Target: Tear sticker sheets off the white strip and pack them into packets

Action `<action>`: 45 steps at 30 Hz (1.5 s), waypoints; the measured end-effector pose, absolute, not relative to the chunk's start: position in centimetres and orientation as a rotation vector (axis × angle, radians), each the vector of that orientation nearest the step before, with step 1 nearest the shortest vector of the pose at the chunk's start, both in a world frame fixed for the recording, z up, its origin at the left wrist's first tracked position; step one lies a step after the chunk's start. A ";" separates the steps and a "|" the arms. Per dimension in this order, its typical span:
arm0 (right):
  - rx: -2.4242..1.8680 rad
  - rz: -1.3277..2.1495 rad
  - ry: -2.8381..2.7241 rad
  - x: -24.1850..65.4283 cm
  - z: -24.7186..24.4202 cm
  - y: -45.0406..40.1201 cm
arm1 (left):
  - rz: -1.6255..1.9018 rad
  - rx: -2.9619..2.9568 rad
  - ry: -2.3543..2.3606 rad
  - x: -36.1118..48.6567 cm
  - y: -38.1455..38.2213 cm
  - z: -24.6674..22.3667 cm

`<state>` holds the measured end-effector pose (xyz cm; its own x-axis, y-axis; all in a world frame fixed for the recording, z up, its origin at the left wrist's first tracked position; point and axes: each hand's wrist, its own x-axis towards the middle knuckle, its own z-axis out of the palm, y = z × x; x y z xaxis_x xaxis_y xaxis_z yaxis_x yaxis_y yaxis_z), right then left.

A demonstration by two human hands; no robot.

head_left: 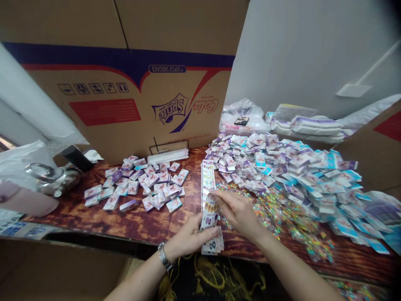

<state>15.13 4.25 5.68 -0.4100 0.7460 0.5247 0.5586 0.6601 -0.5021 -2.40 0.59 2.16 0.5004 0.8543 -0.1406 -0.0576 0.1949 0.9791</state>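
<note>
A stack of long, narrow printed strips (pixel 209 179) with rows of coloured ovals lies over the table's front edge. My left hand (pixel 189 236), with a watch at the wrist, grips its lower part, thumb on top. The fingers of my right hand (pixel 239 213) are pinched together at the stack's right side, touching the strips. Small white and purple boxes (pixel 153 179) are scattered left of the stack. To the right sits a large heap of similar flat boxes (pixel 291 163), with small colourful wrapped pieces (pixel 278 213) in front of it.
A large cardboard carton (pixel 131 96) stands at the back of the wooden table (pixel 125 223). At the left are a metal teapot (pixel 59 179) and a pink container (pixel 25 198). Plastic bags (pixel 242 115) lie behind the heap, and another carton (pixel 372 146) stands at the right.
</note>
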 end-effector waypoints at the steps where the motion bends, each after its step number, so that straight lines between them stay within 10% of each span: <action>1: -1.007 0.319 -2.121 15.0 5.5 4.4 | 0.717 1.197 0.811 -2.5 0.6 2.3; 20: -0.590 -0.421 -2.463 14.6 3.5 1.6 | 1.105 0.207 0.682 -0.6 0.5 2.8; 45: -1.122 0.727 -2.173 14.8 3.1 3.0 | 1.067 1.143 1.024 -1.9 0.4 0.3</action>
